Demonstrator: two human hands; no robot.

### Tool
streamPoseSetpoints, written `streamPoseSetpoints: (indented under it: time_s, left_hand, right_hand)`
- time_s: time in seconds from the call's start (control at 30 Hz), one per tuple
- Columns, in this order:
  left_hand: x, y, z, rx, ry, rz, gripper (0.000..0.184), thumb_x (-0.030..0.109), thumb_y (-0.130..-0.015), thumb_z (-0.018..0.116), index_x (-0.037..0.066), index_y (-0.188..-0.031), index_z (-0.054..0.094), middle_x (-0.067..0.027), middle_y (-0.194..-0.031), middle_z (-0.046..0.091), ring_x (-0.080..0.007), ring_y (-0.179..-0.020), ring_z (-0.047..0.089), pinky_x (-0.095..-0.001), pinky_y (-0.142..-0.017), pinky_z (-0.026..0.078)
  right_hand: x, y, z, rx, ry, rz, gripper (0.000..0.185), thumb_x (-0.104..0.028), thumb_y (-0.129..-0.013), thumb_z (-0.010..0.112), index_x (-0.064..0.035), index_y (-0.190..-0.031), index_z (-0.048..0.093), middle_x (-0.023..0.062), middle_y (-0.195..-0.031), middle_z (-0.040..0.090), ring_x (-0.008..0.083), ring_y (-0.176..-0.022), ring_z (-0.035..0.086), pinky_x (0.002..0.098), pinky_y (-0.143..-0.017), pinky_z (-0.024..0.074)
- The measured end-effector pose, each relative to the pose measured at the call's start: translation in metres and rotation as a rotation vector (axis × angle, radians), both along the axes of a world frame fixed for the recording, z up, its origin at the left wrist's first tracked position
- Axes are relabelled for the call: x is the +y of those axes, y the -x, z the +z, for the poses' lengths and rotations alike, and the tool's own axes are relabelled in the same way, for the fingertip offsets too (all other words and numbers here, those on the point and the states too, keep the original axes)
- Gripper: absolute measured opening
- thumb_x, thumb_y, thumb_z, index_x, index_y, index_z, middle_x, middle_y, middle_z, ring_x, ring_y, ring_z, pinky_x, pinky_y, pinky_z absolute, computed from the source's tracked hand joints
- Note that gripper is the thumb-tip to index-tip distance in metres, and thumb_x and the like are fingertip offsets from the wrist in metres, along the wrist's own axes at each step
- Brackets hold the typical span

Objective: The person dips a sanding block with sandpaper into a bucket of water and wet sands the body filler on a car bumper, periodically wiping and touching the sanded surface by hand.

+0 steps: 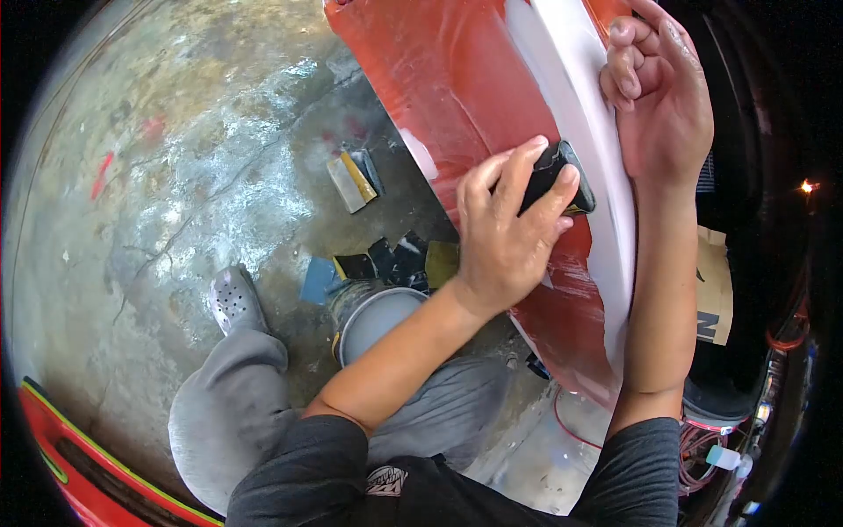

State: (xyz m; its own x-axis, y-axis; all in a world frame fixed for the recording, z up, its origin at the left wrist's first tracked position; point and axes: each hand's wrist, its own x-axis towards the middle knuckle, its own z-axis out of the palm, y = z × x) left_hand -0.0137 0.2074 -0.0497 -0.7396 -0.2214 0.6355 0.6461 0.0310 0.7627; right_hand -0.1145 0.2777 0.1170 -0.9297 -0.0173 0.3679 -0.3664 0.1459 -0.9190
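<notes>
A red car panel [562,290], with grey-white primer patches [606,255] along its ridge, slants across the view. My left hand [509,228] grips a black sanding block [546,176] and presses it against the panel where red meets primer. The block's underside is hidden. My right hand [663,97] rests by the panel's far edge, palm toward me. Its fingers are loosely curled with nothing in them. Both hands look wet.
A bucket of greyish water [382,321] stands on the wet concrete floor [202,176]. Around its rim lie several sandpaper pieces [356,266]; more blocks [353,182] lie beyond. Another red part [88,465] is at lower left, and a brown paper piece [714,285] at right.
</notes>
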Motion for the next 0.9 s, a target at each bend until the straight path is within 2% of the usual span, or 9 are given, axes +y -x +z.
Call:
streamPoseSetpoints:
  time_s: [0.13,0.2,0.27,0.4,0.53,0.6,0.67,0.8,0.9]
  left_hand:
    - [-0.032,0.091,0.008,-0.018,-0.001,0.125,0.041,0.014,-0.090,0.071,0.014,-0.131,0.067,-0.0162,-0.145,0.056,-0.0373,-0.120,0.050,-0.0487,-0.104,0.040]
    - [-0.051,0.126,0.019,-0.044,-0.033,0.078,0.041,0.012,-0.101,0.057,-0.001,-0.140,0.058,-0.0190,-0.148,0.053,-0.0395,-0.128,0.048,-0.0472,-0.113,0.035]
    - [-0.034,0.106,0.009,-0.055,-0.018,0.134,0.044,0.013,-0.090,0.071,0.013,-0.133,0.065,-0.0188,-0.144,0.055,-0.0401,-0.118,0.049,-0.0495,-0.104,0.039]
    - [-0.002,0.011,-0.001,0.007,-0.041,-0.001,0.045,0.017,-0.093,0.067,0.011,-0.137,0.064,-0.0233,-0.146,0.053,-0.0395,-0.124,0.051,-0.0482,-0.110,0.034]
    - [-0.024,0.083,0.017,-0.026,-0.062,0.110,0.049,0.017,-0.091,0.071,0.016,-0.139,0.062,-0.0169,-0.146,0.053,-0.0387,-0.120,0.048,-0.0483,-0.104,0.037]
    - [-0.043,0.108,0.038,-0.099,-0.059,0.124,0.042,0.011,-0.099,0.061,0.001,-0.140,0.058,-0.0211,-0.144,0.054,-0.0400,-0.128,0.048,-0.0463,-0.112,0.036]
    - [-0.024,0.097,0.024,-0.105,-0.105,0.146,0.049,0.015,-0.090,0.070,0.014,-0.139,0.062,-0.0184,-0.143,0.054,-0.0394,-0.119,0.048,-0.0488,-0.104,0.037]
    - [0.004,-0.003,0.012,-0.110,-0.077,0.021,0.045,0.019,-0.091,0.071,0.010,-0.135,0.064,-0.0220,-0.142,0.056,-0.0387,-0.124,0.053,-0.0462,-0.107,0.035]
    - [-0.008,0.044,0.011,-0.046,-0.037,0.117,0.052,0.017,-0.088,0.074,0.011,-0.138,0.062,-0.0217,-0.146,0.053,-0.0398,-0.125,0.050,-0.0497,-0.106,0.036]
  right_hand:
    - [0.008,0.004,-0.002,-0.003,0.015,-0.011,0.035,-0.027,-0.110,0.047,0.0007,-0.128,0.057,0.0058,-0.088,0.066,0.0060,-0.055,0.053,0.0204,-0.046,0.0423]
    - [0.006,0.003,-0.003,0.006,0.014,-0.004,0.034,-0.027,-0.109,0.048,0.0008,-0.126,0.058,0.0056,-0.089,0.066,0.0061,-0.057,0.054,0.0204,-0.048,0.0433]
    - [0.004,0.001,-0.001,0.002,-0.013,0.005,0.032,-0.025,-0.109,0.050,0.0011,-0.125,0.058,0.0054,-0.092,0.066,0.0064,-0.063,0.058,0.0205,-0.052,0.0461]
    - [-0.016,-0.007,0.004,0.083,-0.114,-0.017,0.033,-0.021,-0.108,0.051,0.0041,-0.129,0.056,0.0127,-0.113,0.065,0.0168,-0.098,0.064,0.0301,-0.088,0.0518]
    - [-0.019,-0.007,-0.015,0.114,-0.254,0.097,0.043,-0.024,-0.109,0.048,0.0088,-0.138,0.052,0.0215,-0.134,0.061,0.0295,-0.131,0.057,0.0425,-0.119,0.0391]
    - [-0.026,-0.007,-0.016,0.128,-0.271,0.051,0.049,-0.030,-0.111,0.044,0.0094,-0.138,0.052,0.0223,-0.135,0.060,0.0300,-0.131,0.057,0.0435,-0.119,0.0384]
    - [-0.031,-0.007,-0.019,0.154,-0.270,0.021,0.056,-0.038,-0.112,0.039,0.0099,-0.138,0.052,0.0235,-0.136,0.060,0.0306,-0.129,0.058,0.0444,-0.119,0.0378]
    - [-0.015,0.004,-0.016,0.193,-0.184,0.106,0.061,-0.045,-0.112,0.038,0.0092,-0.135,0.053,0.0241,-0.133,0.062,0.0312,-0.126,0.059,0.0443,-0.117,0.0401]
    - [-0.015,0.003,-0.018,0.191,-0.163,0.055,0.063,-0.048,-0.111,0.039,0.0086,-0.134,0.054,0.0244,-0.130,0.063,0.0314,-0.125,0.060,0.0446,-0.116,0.0413]
